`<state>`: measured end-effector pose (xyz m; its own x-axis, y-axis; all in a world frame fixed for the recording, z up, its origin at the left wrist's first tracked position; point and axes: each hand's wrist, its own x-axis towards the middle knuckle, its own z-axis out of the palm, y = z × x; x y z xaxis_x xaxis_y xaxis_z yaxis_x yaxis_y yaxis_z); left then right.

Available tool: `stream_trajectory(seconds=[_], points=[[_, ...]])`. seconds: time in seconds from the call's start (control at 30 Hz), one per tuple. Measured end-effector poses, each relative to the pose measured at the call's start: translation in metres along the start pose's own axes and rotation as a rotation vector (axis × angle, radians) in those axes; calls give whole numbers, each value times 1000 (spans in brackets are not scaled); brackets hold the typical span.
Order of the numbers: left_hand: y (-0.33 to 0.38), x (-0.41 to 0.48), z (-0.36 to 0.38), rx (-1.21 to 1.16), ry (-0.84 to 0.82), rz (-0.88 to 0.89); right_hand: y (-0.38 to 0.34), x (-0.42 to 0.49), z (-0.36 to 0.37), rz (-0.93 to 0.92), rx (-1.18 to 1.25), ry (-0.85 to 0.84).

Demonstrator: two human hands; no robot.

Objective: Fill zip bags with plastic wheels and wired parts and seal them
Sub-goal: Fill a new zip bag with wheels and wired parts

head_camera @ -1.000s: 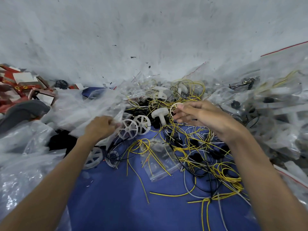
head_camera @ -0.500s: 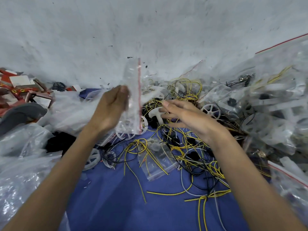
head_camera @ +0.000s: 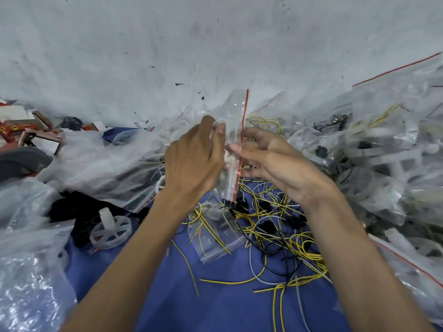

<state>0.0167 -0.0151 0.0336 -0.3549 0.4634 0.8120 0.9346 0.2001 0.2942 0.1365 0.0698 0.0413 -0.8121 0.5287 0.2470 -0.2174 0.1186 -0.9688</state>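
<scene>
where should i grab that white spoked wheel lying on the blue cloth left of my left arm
Pinch the stubby hub standing up from the white wheel, coming from above. The wheel lies nearly flat on the blue cloth, so its thin rim probably offers little to grasp, and plastic bags crowd its left side.

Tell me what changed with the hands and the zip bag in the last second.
The left hand took a zip bag from the pile and raised it upright; the right hand moved left to its red-striped edge. The loose wheel, the yellow wires and the small filled bag stayed put.
</scene>
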Motion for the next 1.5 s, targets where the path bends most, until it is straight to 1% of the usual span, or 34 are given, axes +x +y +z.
stream_trajectory(seconds=[0.03,0.07,0.13,0.17,0.2,0.23,0.27,0.33,0.37,0.4,0.47,0.5,0.53,0.63,0.73,0.8,0.93,1.0,1.07,1.1,1.17,1.2,1.23,1.27,1.33,1.4,1.43,1.47,1.5], points=[[0,-1,1,25,-51,9,0,0,2,-18,-18,28],[0,-3,2,24,-139,5,1,0,4,-38,-37,57],[0,-4,6,-77,-415,-91,1,-1,6,-90,-72,109],[0,-4,6,-134,-524,-153,0,-1,8,-115,-85,139],[1,-3,5,-156,-566,-187,0,-1,9,-137,-109,185],[2,0,4,-134,-561,-191,0,0,9,-161,-157,254],[3,5,0,-97,-497,-172,0,2,8,-187,-232,337],[8,16,-12,-60,-311,-113,-1,5,6,-224,-381,461],[10,21,-17,-104,-288,-96,-2,6,4,-232,-416,494],[12,26,-23,-173,-341,-98,-3,5,2,-237,-422,511],[18,31,-29,-262,-533,-118,-6,2,0,-226,-383,519],[20,31,-31,-263,-587,-108,-6,1,0,-211,-364,512],[21,30,-31,-253,-596,-82,-7,1,0,-197,-345,499],[23,24,-29,-251,-541,11,-9,1,0,-156,-262,432],[22,22,-28,-350,-539,49,-9,1,0,-110,-211,349],[19,23,-27,-407,-570,86,-9,0,1,-96,-165,296],[11,22,-30,-500,-634,145,-9,-3,1,-118,-167,206],[2,25,-32,-460,-625,133,-9,-3,-3,-89,-183,185],[-8,30,-35,-333,-533,40,-10,-4,-11,-42,-201,222],[-13,33,-36,-273,-449,-33,-10,-4,-17,-17,-226,258],[-21,36,-42,-193,-229,-155,-7,-4,-26,56,-316,332],[-21,35,-44,-176,-141,-169,-6,-5,-27,91,-363,358],[-21,32,-45,-168,-95,-158,-4,-5,-25,106,-406,371],[-19,29,-44,-163,-95,-132,-3,-5,-23,97,-451,380],[-13,22,-37,-141,-196,-71,-4,-2,-13,34,-482,372],[-5,18,-28,-111,-338,-64,-6,0,-1,-48,-388,340],[-1,16,-25,-104,-377,-77,-6,0,6,-85,-335,326],[0,15,-22,-99,-380,-78,-6,1,11,-107,-324,317],[0,15,-22,-83,-365,-69,-6,0,14,-110,-370,311]])
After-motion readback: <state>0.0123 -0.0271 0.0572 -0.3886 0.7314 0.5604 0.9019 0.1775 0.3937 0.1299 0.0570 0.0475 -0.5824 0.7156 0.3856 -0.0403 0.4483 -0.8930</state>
